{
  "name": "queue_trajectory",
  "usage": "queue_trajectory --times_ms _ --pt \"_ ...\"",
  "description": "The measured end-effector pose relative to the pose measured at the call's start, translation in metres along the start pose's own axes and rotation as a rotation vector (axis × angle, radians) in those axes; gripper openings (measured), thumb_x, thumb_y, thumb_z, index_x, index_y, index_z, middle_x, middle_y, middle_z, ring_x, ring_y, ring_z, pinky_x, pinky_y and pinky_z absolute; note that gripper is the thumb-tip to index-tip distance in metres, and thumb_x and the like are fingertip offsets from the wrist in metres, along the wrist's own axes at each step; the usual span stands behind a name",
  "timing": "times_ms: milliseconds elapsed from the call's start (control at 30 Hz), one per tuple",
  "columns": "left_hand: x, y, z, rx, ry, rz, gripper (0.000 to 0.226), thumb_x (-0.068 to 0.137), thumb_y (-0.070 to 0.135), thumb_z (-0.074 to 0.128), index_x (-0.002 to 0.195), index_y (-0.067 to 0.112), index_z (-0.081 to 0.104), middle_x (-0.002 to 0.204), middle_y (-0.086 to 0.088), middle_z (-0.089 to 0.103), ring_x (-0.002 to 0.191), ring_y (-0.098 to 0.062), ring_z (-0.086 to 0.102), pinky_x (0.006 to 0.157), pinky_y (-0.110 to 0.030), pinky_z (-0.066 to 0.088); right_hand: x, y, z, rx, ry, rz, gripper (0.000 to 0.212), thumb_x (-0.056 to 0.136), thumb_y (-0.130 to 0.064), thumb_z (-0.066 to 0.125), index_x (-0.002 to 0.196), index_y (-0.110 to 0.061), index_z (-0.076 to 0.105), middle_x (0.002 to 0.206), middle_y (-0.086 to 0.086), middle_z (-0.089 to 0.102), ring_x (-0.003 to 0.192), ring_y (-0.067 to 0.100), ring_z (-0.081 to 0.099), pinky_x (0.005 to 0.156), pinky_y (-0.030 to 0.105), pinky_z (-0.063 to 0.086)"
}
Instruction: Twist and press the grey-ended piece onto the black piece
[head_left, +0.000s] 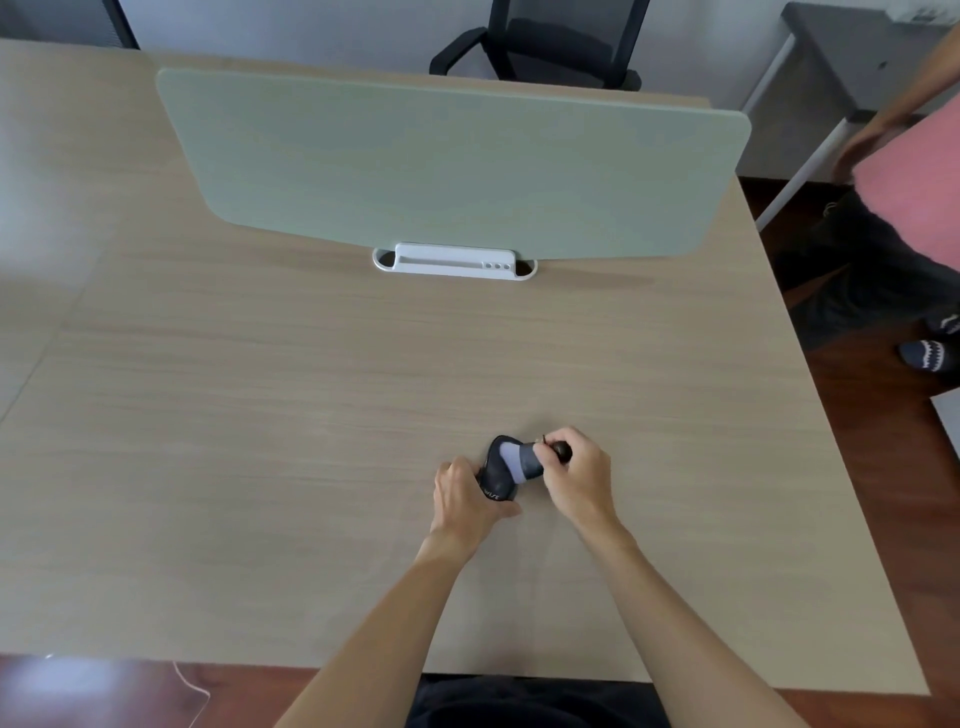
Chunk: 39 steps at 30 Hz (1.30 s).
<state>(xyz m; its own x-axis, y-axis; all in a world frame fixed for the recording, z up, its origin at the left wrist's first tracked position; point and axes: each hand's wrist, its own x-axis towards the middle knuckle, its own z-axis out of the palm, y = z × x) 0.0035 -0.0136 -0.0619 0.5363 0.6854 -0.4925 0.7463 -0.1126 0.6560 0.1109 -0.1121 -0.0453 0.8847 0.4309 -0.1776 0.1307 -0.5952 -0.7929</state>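
Low on the pale wood-grain table (260, 415), near its front edge and a little right of centre: small dark navy soft pouch with a grey-lilac fabric panel (506, 470), held just above or on the tabletop between both hands — cannot tell which

Left hand (465, 501): fingers curled round the lower left end of the pouch, thumb along its near side, gripping it; pale lettering on the pouch showing just beside the fingers, too small to read

Right hand (574, 480): closed in a pinch at the upper right end of the pouch, fingers bunched over a small dark rounded piece (561, 451) that touches the pouch; hard to say whether that piece is a part of the pouch or a separate item

Both bare forearms reaching in from the bottom edge, converging on the pouch

Farther back on the table, well apart from the hands: upright sage-green desk divider panel with rounded corners (452, 166), standing in a white plastic base with slots and small holes (453, 262)

Beyond the table: black mesh office chair (540, 47)

At the right edge, on the dark red-brown wooden floor (857, 441): another person in a pink top and dark trousers (914, 171), patterned dark sock showing low down, grey cabinet (831, 78) behind
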Motion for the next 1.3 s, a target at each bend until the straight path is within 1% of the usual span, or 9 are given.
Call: queue_trajectory --times_ms 133,267,567,767,833,933,1067,1167,1300 --pt "-0.005 0.005 -0.002 0.008 0.014 0.037 0.047 0.044 0.027 0.091 0.062 0.012 0.049 0.068 -0.001 0.050 0.061 -0.016 0.045 0.042 -0.016 0.026 -0.012 0.019 -0.005 -0.086 0.117 0.055 0.010 0.090 -0.009 0.063 0.081 -0.011 0.058 0.078 0.000 0.060 0.076 0.022 0.054 0.065 0.031 0.039" --pt "-0.007 0.006 -0.004 -0.001 0.018 0.032 0.048 0.046 0.024 0.092 0.061 0.015 0.047 0.068 0.001 0.050 0.059 -0.012 0.045 0.043 -0.015 0.026 -0.015 0.005 -0.002 0.063 0.149 0.026 0.012 0.090 -0.009 0.062 0.079 -0.012 0.059 0.072 -0.003 0.058 0.071 0.017 0.053 0.063 0.024 0.039" --pt "-0.008 0.005 -0.002 0.022 0.017 0.027 0.048 0.046 0.025 0.093 0.059 0.018 0.047 0.063 0.006 0.046 0.054 -0.009 0.043 0.042 -0.014 0.024 0.017 -0.001 -0.008 -0.108 0.056 -0.013 0.012 0.092 -0.011 0.056 0.081 -0.009 0.058 0.079 0.002 0.059 0.076 0.021 0.053 0.064 0.030 0.037" --pt "-0.006 -0.010 0.007 0.020 0.014 0.013 0.049 0.045 0.032 0.092 0.074 0.016 0.056 0.085 -0.006 0.061 0.069 -0.016 0.052 0.048 -0.017 0.030 0.032 -0.014 -0.004 -0.218 -0.166 -0.007 0.016 0.094 -0.015 0.058 0.078 -0.011 0.056 0.080 0.003 0.061 0.075 0.023 0.056 0.064 0.031 0.044" --pt "-0.005 -0.011 0.009 0.047 0.016 0.008 0.054 0.046 0.036 0.091 0.080 0.014 0.056 0.089 -0.005 0.058 0.074 -0.018 0.053 0.053 -0.019 0.034 0.033 -0.009 -0.004 -0.345 -0.135 0.000 0.017 0.095 -0.015 0.055 0.078 -0.011 0.053 0.084 0.006 0.062 0.078 0.027 0.058 0.065 0.034 0.044" --pt "-0.007 -0.011 0.008 0.118 0.006 0.027 0.068 0.049 0.040 0.090 0.096 0.013 0.049 0.100 -0.001 0.046 0.091 -0.021 0.050 0.074 -0.026 0.044 0.026 -0.005 -0.009 -0.198 -0.015 -0.059 0.015 0.093 -0.013 0.056 0.078 -0.009 0.054 0.076 0.001 0.057 0.070 0.020 0.052 0.059 0.028 0.037" --pt "-0.004 -0.007 0.001 0.371 -0.030 0.206 0.101 0.050 0.049 0.086 0.131 0.022 0.031 0.128 0.002 0.031 0.115 -0.022 0.038 0.095 -0.034 0.039 0.002 -0.002 -0.009 0.003 -0.034 -0.097 0.012 0.090 -0.011 0.061 0.079 -0.006 0.060 0.071 0.004 0.059 0.066 0.014 0.051 0.060 0.015 0.037" --pt "0.013 0.000 -0.013 0.515 -0.192 0.451 0.100 0.062 0.030 0.075 0.144 0.034 0.017 0.152 0.011 0.014 0.129 -0.023 0.028 0.101 -0.036 0.028 -0.005 0.011 -0.007 0.020 -0.055 -0.037 0.013 0.090 -0.012 0.062 0.078 -0.007 0.060 0.072 0.004 0.061 0.070 0.016 0.053 0.060 0.018 0.038" --pt "0.032 0.004 -0.029 0.632 -0.368 0.555 0.095 0.059 0.027 0.076 0.139 0.038 0.026 0.139 0.024 0.032 0.123 -0.020 0.035 0.093 -0.031 0.027 -0.008 0.017 -0.018 -0.013 0.037 0.018 0.016 0.091 -0.014 0.058 0.076 -0.011 0.055 0.072 0.003 0.057 0.069 0.018 0.051 0.059 0.024 0.038"
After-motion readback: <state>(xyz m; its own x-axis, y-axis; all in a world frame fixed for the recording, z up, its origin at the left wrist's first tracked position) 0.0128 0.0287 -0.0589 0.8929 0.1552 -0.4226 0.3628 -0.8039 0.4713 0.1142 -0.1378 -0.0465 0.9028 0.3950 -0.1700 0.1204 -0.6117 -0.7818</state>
